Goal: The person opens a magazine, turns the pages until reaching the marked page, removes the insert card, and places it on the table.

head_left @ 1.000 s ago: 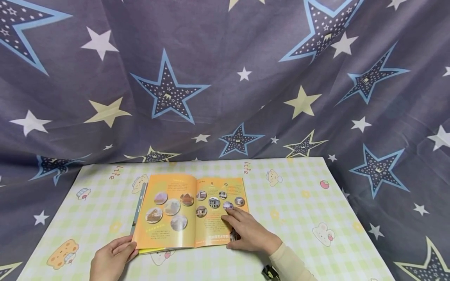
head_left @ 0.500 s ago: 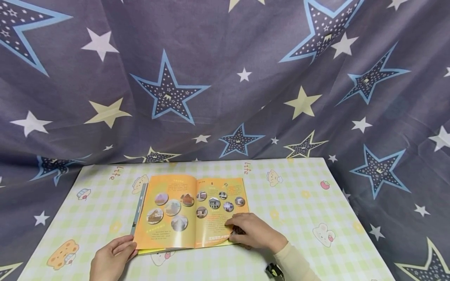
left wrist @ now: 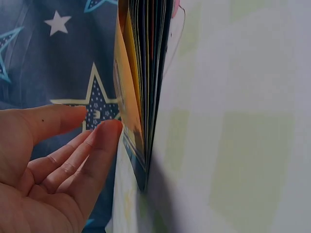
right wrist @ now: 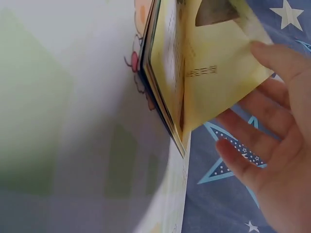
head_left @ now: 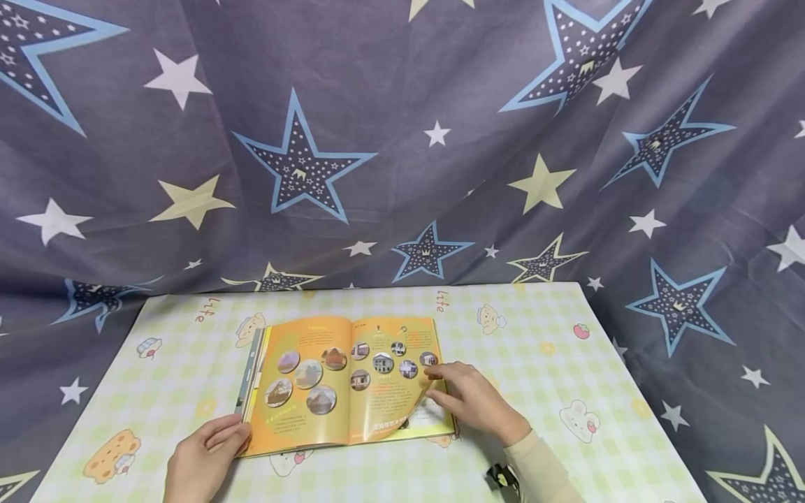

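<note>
Orange, glossy paper: book [head_left: 347, 391] lies open on the checked worktop [head_left: 522, 335], a little nearer its left edge than its right, the top of the pages short of the far edge. Star-printed curtain [head_left: 402, 147] behind.

Right hand [head_left: 474, 402]: thumb and forefinger pinch the near outer corner of the right-hand page [head_left: 377, 388]; the other fingers are spread clear of it in the right wrist view. That corner is curled up off the stack, baring part of the page beneath [head_left: 432, 421].

Left hand [head_left: 204, 454]: at the near left corner of the book. In the left wrist view thumb and forefinger stand apart, no paper between them; a fingertip meets, or nearly meets, the leaf edges. Contact not certain.

Step in hand (judgement): start of a page turn, corner lifted, leaf not yet over. Next move would call for carrying the pinched corner up and leftward across the spine without creasing it, the left hand steadying its side.

Orientation: spine runs from far edge toward near edge, nearly square to the far edge. Long axis of the open spread lies left to right; each page's own runs far to near. Print appears upright for the person, heads toward the far edge.
</note>
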`<state>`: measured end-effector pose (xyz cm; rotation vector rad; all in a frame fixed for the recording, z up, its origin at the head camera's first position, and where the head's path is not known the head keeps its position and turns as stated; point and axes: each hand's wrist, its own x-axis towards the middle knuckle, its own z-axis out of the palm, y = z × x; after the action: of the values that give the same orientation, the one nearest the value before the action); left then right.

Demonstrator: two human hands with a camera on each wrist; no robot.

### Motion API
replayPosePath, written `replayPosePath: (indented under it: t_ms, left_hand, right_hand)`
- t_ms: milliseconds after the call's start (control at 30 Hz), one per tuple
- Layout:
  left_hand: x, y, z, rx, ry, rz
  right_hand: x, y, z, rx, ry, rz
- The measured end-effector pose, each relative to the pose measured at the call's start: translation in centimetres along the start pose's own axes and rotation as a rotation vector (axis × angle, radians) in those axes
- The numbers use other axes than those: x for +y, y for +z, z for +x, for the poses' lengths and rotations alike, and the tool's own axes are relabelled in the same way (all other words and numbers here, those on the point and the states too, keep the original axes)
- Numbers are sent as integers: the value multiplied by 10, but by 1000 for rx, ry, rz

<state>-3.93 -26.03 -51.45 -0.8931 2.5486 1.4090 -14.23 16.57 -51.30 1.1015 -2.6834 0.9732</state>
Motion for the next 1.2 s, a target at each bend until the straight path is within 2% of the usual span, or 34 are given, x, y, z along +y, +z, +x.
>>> replayPosePath:
  t_ms: [200,300,433,633,800,1033,1200]
  left_hand:
    - [9,7,-3,-72,94,0]
    - [16,10,-5,-98,131,-20]
    - [28,18,-8,-107,188,-39]
    - [48,32,-10,-147,273,-91]
    - [59,45,-9,-172,335,-149]
    - [75,63,-13,-212,401,-195]
    - [81,79,-15,-257,435,-270]
  right_hand:
    - [1,5,1,199,-51,-69]
    - [-2,8,3,233,-46,-51]
    - [-7,11,7,235,-55,-18]
    - [-14,15,13,205,-72,104]
    - [-20,17,17,147,-90,188]
    - [-30,21,20,11,-60,167]
    - [-34,28,21,-47,-103,121]
